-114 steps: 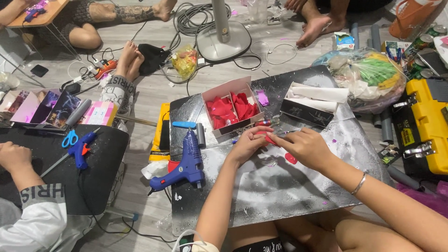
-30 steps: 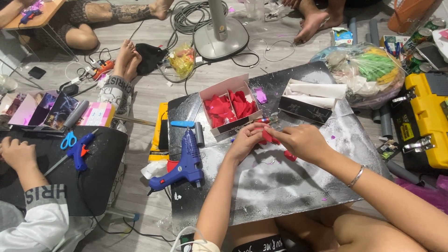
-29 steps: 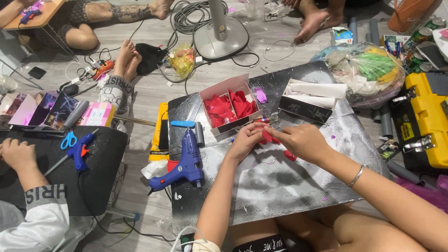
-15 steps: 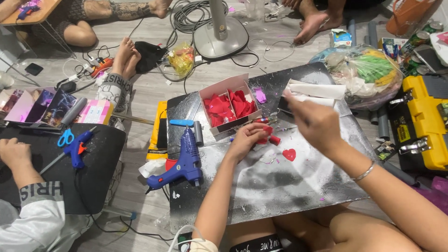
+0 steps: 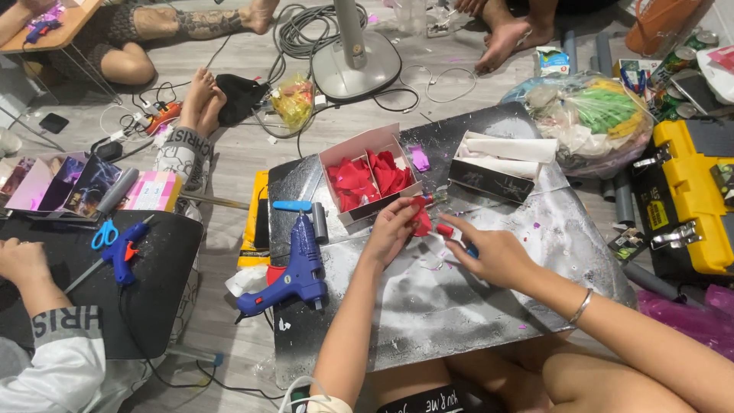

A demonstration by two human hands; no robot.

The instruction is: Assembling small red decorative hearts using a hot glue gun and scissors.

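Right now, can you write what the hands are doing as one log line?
left hand: pinching red petal piece | right hand: on board, fingers toward petal | nearby: petal box, blue glue gun

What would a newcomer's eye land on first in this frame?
Probably the box of red petals at the centre of the silvery work board, with the left hand pinching a red piece just below it and the right hand alongside. Next, the blue glue gun at left and the yellow toolbox at right.
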